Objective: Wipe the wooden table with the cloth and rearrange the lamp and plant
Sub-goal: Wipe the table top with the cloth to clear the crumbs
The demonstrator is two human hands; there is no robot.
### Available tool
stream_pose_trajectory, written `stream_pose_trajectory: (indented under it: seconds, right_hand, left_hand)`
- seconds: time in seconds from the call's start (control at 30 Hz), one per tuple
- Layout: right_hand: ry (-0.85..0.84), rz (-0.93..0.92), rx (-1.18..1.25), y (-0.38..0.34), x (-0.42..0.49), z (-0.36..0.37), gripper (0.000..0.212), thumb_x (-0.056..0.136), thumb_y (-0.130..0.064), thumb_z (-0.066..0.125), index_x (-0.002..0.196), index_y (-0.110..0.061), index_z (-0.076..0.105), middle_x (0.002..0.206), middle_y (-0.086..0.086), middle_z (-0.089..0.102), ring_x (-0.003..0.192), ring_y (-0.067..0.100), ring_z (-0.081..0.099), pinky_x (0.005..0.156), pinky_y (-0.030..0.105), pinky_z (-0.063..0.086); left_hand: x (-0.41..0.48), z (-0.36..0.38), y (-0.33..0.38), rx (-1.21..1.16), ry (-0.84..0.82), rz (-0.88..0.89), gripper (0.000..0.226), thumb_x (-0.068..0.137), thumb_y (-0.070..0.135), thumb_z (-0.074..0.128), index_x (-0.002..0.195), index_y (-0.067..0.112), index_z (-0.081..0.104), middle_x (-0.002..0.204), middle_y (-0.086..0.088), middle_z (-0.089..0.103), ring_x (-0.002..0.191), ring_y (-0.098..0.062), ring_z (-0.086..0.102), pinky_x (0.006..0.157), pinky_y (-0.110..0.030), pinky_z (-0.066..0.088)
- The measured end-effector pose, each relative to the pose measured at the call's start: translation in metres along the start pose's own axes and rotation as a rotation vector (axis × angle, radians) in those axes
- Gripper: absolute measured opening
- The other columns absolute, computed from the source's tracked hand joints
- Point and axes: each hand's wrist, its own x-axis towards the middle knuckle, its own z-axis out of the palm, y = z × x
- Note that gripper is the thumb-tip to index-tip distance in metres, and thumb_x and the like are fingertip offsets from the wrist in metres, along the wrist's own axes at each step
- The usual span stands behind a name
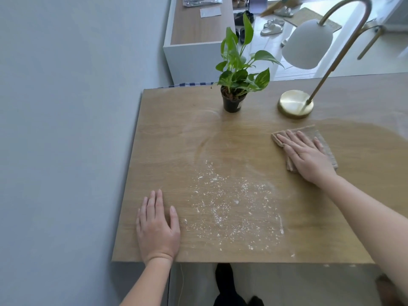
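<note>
Wiping step judged in progress, roughly midway. One cloth (309, 144), folded, is pressed flat on the wooden table (167, 151) under the right hand (309, 156). The fingers (289, 140) are extended and slightly spread on top of it; nothing is gripped, the cloth is only pinned by palm pressure, probably so it can be slid rather than lifted.

The left hand (157, 228) is laid palm down on the bare wood near the front left corner, fingers straight and close together, nothing held. It is likely placed there as a brace while the reach is made to the right.

One patch of white powder (234, 208) is left scattered in the front middle, between the two hands, well apart from the cloth. Faint curved smear marks are seen above it. The wood around the cloth looks darker, possibly damp from wiping.

One plant (237, 76) in a black pot stands upright toward the far edge. One lamp (295, 103) with a brass round base stands just right of it, near but apart; its white shade (306, 44) is hung from a curved neck over the far edge. The cloth lies just in front of the lamp base, not touching. Both are judged not yet rearranged.

Two hands, one cloth, one plant, one lamp counted.
</note>
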Motion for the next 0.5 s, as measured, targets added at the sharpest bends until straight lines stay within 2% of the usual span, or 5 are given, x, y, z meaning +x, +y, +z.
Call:
stream_pose_trajectory:
  seconds: [0.1,0.17,0.37,0.43,0.5]
  right_hand:
    - [0.034,0.131,0.032,0.001,0.009,-0.001,0.047,0.113,-0.056,0.017,0.16,-0.063,0.021,0.174,-0.027,0.011,0.162,0.003,0.001,0.131,0.043,-0.007]
    - [0.033,0.153,0.059,-0.015,0.006,0.008,0.049,0.113,-0.058,0.015,0.161,-0.059,0.024,0.175,-0.026,0.011,0.163,0.004,0.001,0.131,0.043,-0.009]
    - [-0.062,-0.12,0.075,-0.045,-0.057,0.039,0.046,0.114,-0.056,0.016,0.158,-0.064,0.026,0.169,-0.036,0.009,0.16,-0.005,-0.002,0.132,0.041,-0.009]
    - [-0.087,-0.185,0.063,-0.029,-0.094,0.043,0.046,0.114,-0.056,0.016,0.158,-0.064,0.027,0.168,-0.039,0.011,0.159,-0.008,-0.004,0.132,0.039,-0.008]
    - [-0.081,-0.177,0.04,0.001,-0.124,0.037,0.047,0.113,-0.058,0.014,0.158,-0.065,0.027,0.167,-0.041,0.011,0.158,-0.01,-0.004,0.132,0.037,-0.007]
  left_hand:
    - [0.0,0.0,0.001,-0.004,0.012,-0.003,0.065,0.106,0.05,0.034,0.163,0.02,0.042,0.168,-0.001,0.042,0.159,-0.023,0.032,0.131,-0.046,0.023]
    - [-0.001,0.0,-0.001,-0.002,0.006,-0.007,0.065,0.106,0.051,0.034,0.163,0.02,0.042,0.169,-0.001,0.041,0.159,-0.023,0.031,0.13,-0.047,0.024]
    - [-0.003,-0.001,0.001,-0.021,0.013,-0.013,0.066,0.105,0.052,0.034,0.162,0.02,0.043,0.168,-0.002,0.042,0.158,-0.024,0.032,0.13,-0.049,0.025]
    - [-0.004,-0.002,0.003,-0.02,0.014,-0.008,0.067,0.105,0.052,0.034,0.162,0.02,0.043,0.168,-0.002,0.042,0.158,-0.024,0.032,0.129,-0.049,0.026]
    - [-0.004,-0.002,0.003,-0.022,0.02,-0.008,0.067,0.104,0.053,0.034,0.162,0.02,0.043,0.168,-0.002,0.042,0.158,-0.024,0.032,0.129,-0.05,0.026]
